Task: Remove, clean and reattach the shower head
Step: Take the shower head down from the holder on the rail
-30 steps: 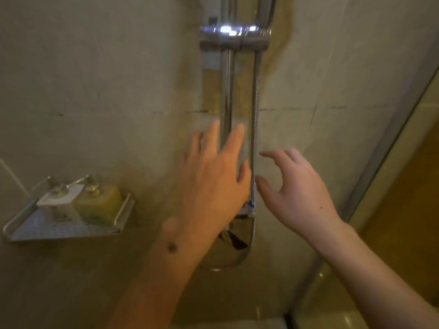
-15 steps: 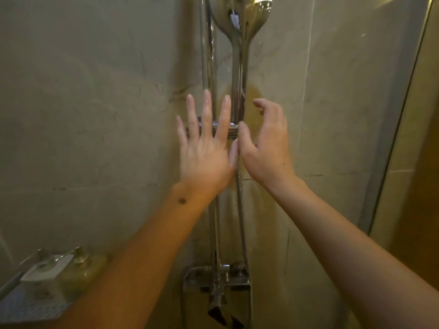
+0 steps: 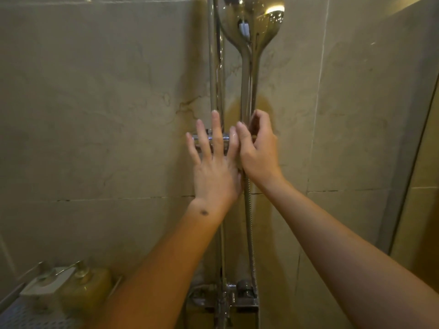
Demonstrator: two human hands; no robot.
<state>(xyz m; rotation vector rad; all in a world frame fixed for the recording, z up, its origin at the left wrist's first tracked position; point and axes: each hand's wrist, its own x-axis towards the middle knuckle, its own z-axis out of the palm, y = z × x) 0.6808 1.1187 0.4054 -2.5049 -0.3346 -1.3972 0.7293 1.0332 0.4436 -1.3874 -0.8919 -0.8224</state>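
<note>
A chrome shower head (image 3: 251,22) sits upright in its holder bracket (image 3: 209,138) on the vertical slide rail (image 3: 215,67). Its long handle (image 3: 248,86) runs down into my right hand (image 3: 257,148), whose fingers and thumb curl round the handle's lower end. My left hand (image 3: 213,162) lies flat with straight, spread fingers over the bracket and rail. The metal hose (image 3: 249,229) hangs from below my hands down to the mixer valve (image 3: 223,298).
A wire shelf (image 3: 14,312) at the lower left carries a white soap bottle (image 3: 45,290) and a yellow pump bottle (image 3: 85,290). Beige marble tiles cover the wall. A glass shower partition (image 3: 418,148) stands at the right.
My view has tilted upward, showing more of the shower head. My right hand has closed round the handle's base. The left hand stays flat on the bracket.
</note>
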